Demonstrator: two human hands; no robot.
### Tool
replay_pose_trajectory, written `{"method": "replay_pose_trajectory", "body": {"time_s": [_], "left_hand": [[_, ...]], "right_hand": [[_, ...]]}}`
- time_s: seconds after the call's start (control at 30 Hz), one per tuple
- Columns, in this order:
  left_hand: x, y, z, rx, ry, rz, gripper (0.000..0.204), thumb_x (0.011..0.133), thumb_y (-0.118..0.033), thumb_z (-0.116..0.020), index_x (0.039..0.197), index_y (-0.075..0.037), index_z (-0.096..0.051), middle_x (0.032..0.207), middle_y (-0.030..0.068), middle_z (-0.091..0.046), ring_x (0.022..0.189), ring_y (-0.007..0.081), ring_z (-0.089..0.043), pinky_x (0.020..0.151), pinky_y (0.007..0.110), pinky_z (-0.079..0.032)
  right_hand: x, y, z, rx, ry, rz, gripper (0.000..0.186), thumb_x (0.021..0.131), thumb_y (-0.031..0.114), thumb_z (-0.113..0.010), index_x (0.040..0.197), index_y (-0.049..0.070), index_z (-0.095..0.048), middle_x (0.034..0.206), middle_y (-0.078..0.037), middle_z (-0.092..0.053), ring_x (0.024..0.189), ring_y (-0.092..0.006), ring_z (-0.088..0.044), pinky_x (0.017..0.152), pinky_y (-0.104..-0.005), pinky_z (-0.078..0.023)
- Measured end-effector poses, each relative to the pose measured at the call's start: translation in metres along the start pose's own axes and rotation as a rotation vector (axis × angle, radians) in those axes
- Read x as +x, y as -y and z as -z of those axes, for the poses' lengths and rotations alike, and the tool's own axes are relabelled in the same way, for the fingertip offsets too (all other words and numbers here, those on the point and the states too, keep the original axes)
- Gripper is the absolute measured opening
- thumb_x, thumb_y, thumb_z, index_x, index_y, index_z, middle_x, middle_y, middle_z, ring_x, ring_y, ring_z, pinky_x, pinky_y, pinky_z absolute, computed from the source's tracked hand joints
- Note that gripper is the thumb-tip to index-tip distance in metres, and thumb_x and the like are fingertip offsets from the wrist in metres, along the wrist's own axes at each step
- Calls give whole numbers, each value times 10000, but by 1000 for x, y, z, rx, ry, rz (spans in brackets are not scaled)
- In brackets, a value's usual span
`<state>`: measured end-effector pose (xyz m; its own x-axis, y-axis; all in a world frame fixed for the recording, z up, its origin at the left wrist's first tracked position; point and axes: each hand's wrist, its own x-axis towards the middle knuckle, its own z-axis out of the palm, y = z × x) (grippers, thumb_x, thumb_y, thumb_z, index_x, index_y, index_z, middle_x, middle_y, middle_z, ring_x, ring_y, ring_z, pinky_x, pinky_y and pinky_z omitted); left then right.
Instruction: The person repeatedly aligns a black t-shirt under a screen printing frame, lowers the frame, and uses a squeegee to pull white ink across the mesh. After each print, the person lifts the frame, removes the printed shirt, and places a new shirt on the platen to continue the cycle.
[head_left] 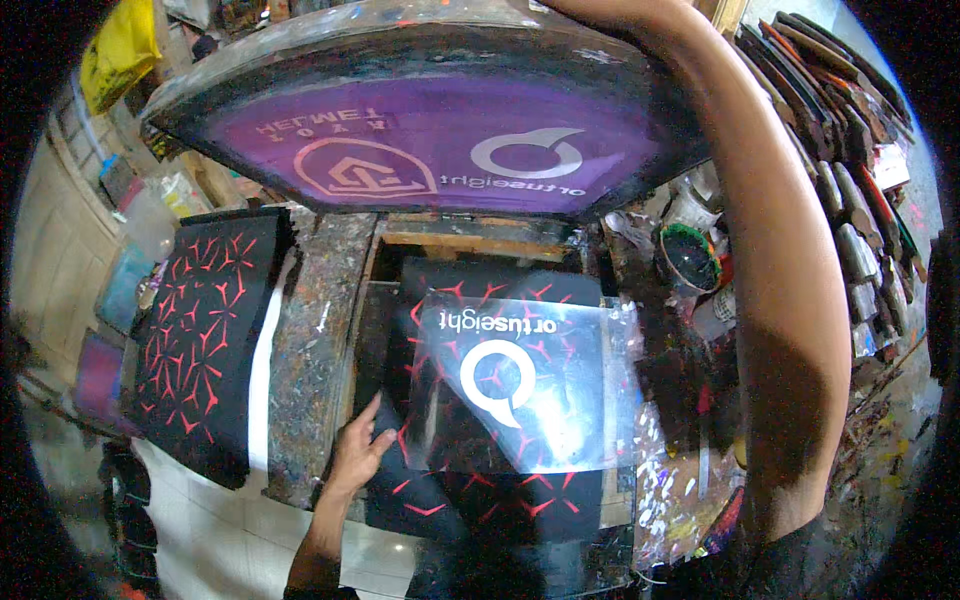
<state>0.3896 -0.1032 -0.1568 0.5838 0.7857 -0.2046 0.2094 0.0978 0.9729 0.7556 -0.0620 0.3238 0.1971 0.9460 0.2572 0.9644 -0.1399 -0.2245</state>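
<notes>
My left hand (362, 447) is open at the left edge of a black sheet with a red angular pattern (430, 520), its index finger stretched out and thumb apart. I cannot tell whether it presses on the sheet. Over that sheet lies a clear plastic film (440, 445) with a white printed logo, reflecting light at its right side. A screen printing frame (400, 110) with purple mesh is tilted up beyond the sheet. My right hand (610, 10) grips the frame's raised upper edge, with its fingers partly cut off by the picture's top.
A second black, red-patterned sheet (205, 320) lies to the left, past a paint-stained board (315, 350). At the right are a bowl with green paint (688, 255) and a paint-spattered surface (665, 500). Several squeegees (860, 230) are stacked at the far right.
</notes>
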Motion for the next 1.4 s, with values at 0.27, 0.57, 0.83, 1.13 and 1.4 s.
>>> {"method": "replay_pose_trajectory", "body": {"time_s": [0.27,0.57,0.83,1.13,1.4], "left_hand": [[-11,-45,-15,580,-68,-24,755,935,-133,-724,1569,22,-344,1572,288,-398,1430,427,-435,1133,463,-411],[-24,-36,7,1201,184,-411,716,971,-437,-595,1566,-85,-404,1671,160,-306,1547,354,-278,1262,590,-112],[-23,-35,9,1213,171,-400,712,996,-448,-591,1580,-92,-394,1681,147,-293,1561,327,-246,1260,556,-131],[-20,-22,13,1188,171,-421,712,972,-459,-619,1550,-81,-444,1655,165,-329,1549,358,-254,1248,588,-128],[-34,-94,-124,1106,90,-368,683,923,-419,-681,1432,7,-522,1534,278,-443,1465,559,-232,1150,690,-157]], "right_hand": [[6,3,0,-137,48,78,514,1062,468,-414,1424,172,-625,1441,-247,-588,1302,-385,-594,1135,-484,-413],[14,6,3,-96,112,-4,474,1081,423,-392,1460,225,-595,1475,-191,-579,1341,-365,-566,1160,-473,-386],[23,-1,0,-18,98,17,501,1068,426,-429,1463,163,-589,1490,-206,-558,1364,-332,-548,1153,-473,-390],[22,-11,0,64,74,104,587,1062,441,-427,1457,27,-558,1557,-257,-459,1412,-382,-484,1193,-506,-344],[30,-25,-26,-498,-179,387,430,1020,427,-519,1358,208,-671,1090,-232,-743,1000,-399,-729,919,-466,-560]]}}
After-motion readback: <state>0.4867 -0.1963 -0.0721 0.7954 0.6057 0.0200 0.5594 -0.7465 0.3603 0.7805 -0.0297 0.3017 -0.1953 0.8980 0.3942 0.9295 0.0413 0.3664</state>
